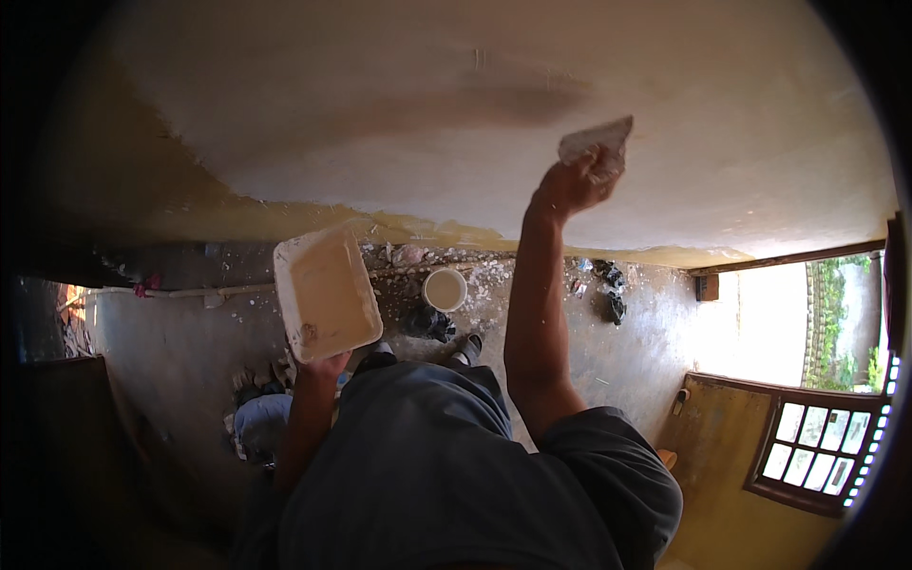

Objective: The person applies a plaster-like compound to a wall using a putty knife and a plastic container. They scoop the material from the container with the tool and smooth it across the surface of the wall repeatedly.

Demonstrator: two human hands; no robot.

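Observation:
My left hand [329, 364] grips the near end of a pale rectangular plastic tub [349, 340] from below. The tub is tilted so its inside shows, coated with beige-white putty. My right arm reaches up and forward, and the right hand [579, 185] is closed around a flat, putty-smeared scraper [598, 140]. The scraper's wide blade is up at the wall [408, 157]; whether it touches the surface I cannot tell. Most of this wall wears a pale skim coat with a darker, damp-looking patch, while yellow paint shows at its left and lower edge.
Below on the floor stand a white bucket [445, 290] and a black plastic bag [429, 323] close to my feet. White splatter and more black plastic [613, 306] lie along the wall's foot. A bright doorway [755, 318] and a paned window [822, 445] are at the right.

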